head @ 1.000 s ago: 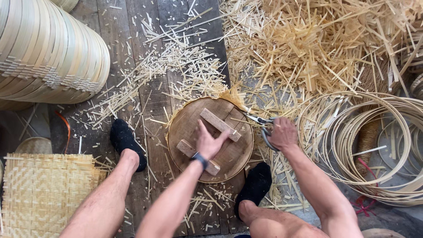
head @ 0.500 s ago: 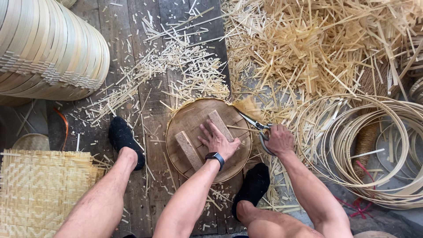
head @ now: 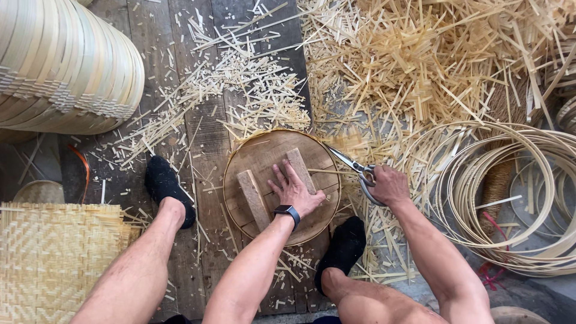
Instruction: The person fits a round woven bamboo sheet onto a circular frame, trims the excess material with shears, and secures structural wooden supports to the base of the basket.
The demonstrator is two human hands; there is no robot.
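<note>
A round woven bamboo piece [head: 255,157] with two wooden bars [head: 253,199] across it lies on the plank floor between my feet. My left hand [head: 293,191], a dark watch on its wrist, presses flat on the round piece, fingers resting on the right-hand bar. My right hand [head: 389,185] grips the handles of metal scissors [head: 349,164], whose blades point up-left and meet the round piece's right edge.
Cut bamboo strips [head: 420,60] lie heaped at the top and right. Coiled bamboo hoops [head: 510,192] sit at the right. A stack of round bamboo rims [head: 60,66] is at upper left, a woven mat [head: 54,258] at lower left. My feet wear black socks [head: 163,182].
The round piece has turned under my left hand, so the bars now stand more upright. My right hand with the scissors has stayed at its right edge.
</note>
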